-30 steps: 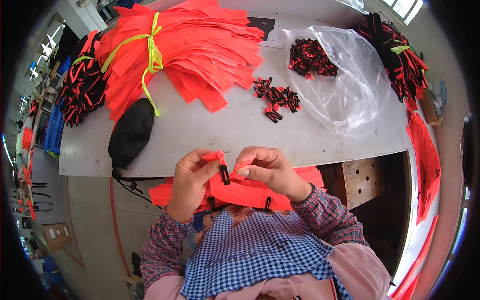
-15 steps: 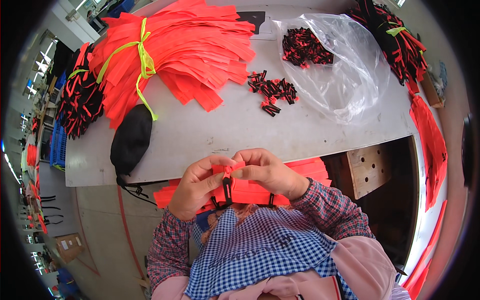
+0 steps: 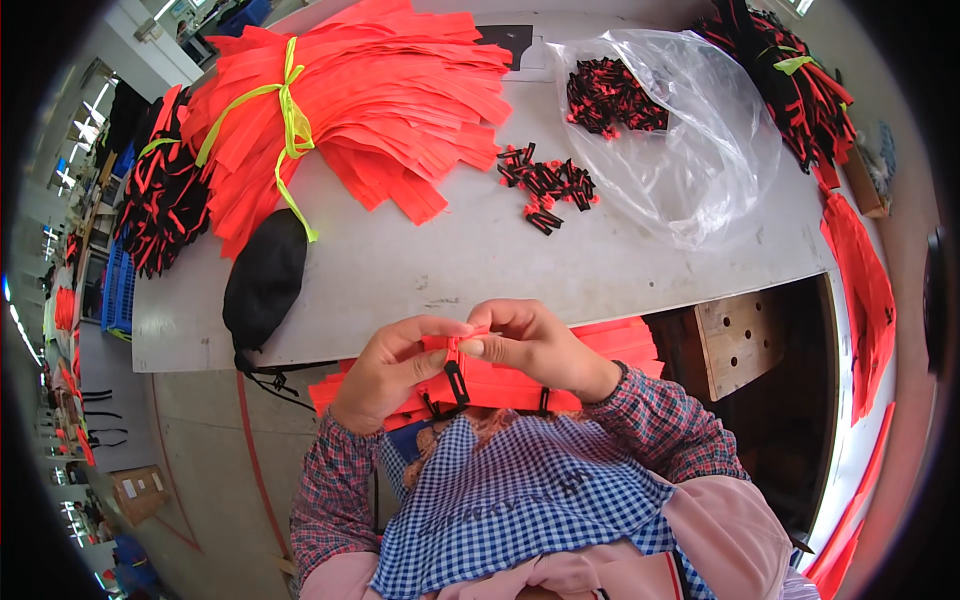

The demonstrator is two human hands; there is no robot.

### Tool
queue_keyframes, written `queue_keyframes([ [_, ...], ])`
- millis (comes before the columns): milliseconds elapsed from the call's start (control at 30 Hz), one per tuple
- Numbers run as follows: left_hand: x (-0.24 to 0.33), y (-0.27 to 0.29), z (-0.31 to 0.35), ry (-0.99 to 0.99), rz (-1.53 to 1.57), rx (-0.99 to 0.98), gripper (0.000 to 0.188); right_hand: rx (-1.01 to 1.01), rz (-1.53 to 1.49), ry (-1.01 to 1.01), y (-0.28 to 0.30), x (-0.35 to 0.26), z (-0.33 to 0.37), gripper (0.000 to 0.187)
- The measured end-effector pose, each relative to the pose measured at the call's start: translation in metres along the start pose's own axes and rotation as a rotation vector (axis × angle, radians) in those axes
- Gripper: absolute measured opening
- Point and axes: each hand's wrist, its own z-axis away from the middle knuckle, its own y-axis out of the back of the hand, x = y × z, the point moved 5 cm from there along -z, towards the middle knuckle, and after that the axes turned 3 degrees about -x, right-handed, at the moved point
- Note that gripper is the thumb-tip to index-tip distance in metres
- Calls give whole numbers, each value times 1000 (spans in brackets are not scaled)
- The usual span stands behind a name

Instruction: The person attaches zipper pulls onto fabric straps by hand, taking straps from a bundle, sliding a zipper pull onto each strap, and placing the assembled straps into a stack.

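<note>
- I read the step in hand as fitting a small black plastic slider buckle [image 3: 456,381] onto the end of a flat orange webbing strap [image 3: 455,345], held just in front of the grey desk [image 3: 480,262], near its front edge.
- My left hand [image 3: 385,372] had thumb and forefinger pressed together on the strap end from the left; its other fingers were curled under.
- My right hand [image 3: 535,345] pinched the same strap end from the right, thumb tip meeting the left fingers right at the buckle; both wrists were bent inward, forearms in checked sleeves rising from below.
- The buckle hung just under the pinch, upright, touching the strap; I could not tell how far the strap ran through its slot.
- A stack of like orange straps [image 3: 610,345] lay across my lap beneath the hands.
- As I judged it, the next move called for a steady pull of the strap end through the slot with the buckle kept square.
- On the desk well apart lay a loose heap of black and red buckles [image 3: 545,185], a clear plastic bag [image 3: 700,165] and a tied bundle of orange strips [image 3: 370,95].
</note>
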Motion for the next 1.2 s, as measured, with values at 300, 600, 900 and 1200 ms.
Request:
queue_keyframes([
  [300,10,0,11,-149,-580,250,20,34,623,450,-10,-31,7,22],
  [600,26,-18,15,-358,-947,274,19,56,845,543,-19,-31,9,23],
  [900,14,-11,13,-359,-838,203,18,38,825,554,-19,-25,13,23],
  [1200,18,-19,8,-327,-846,188,19,45,829,522,-15,-26,18,22],
])
